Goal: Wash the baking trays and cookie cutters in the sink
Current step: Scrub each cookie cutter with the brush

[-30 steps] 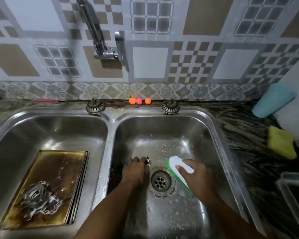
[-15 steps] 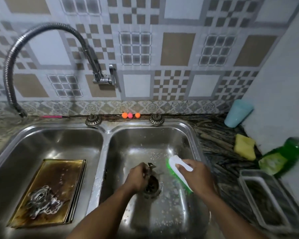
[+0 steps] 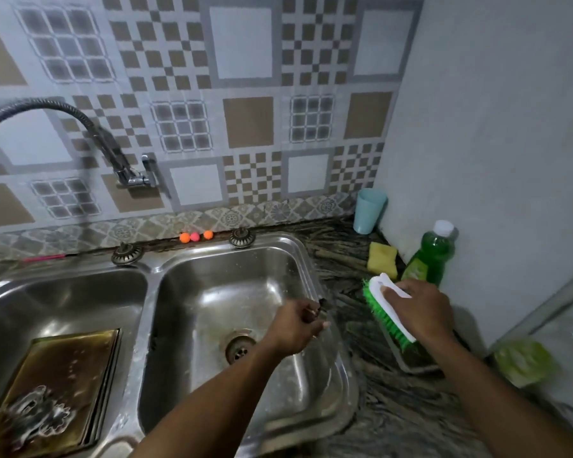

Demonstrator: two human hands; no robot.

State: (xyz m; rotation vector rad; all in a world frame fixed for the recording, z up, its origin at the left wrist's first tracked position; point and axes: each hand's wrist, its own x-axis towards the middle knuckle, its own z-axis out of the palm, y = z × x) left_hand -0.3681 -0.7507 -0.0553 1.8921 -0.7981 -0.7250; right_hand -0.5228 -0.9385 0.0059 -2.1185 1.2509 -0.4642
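Seemingly left hand (image 3: pixel 295 322) pinches cookie cutter (image 3: pixel 323 305); right hand (image 3: pixel 420 309) grips brush (image 3: pixel 382 313).

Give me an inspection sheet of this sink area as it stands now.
Surface: steel double sink, wet with soap flecks; dark marbled counter to its right.
Job's things: baking trays stacked in the left basin, soapy cookie cutters on top.
Clutter: yellow sponge, green soap bottle and blue cup on the counter; three small balls behind the sink.
Grippers: left hand pinches a small dark piece over the right basin's rim, kind unclear; right hand grips the scrub brush above the counter.
Cables: nothing seen.
Surroundings: tiled wall; wall-mounted tap with flexible hose.
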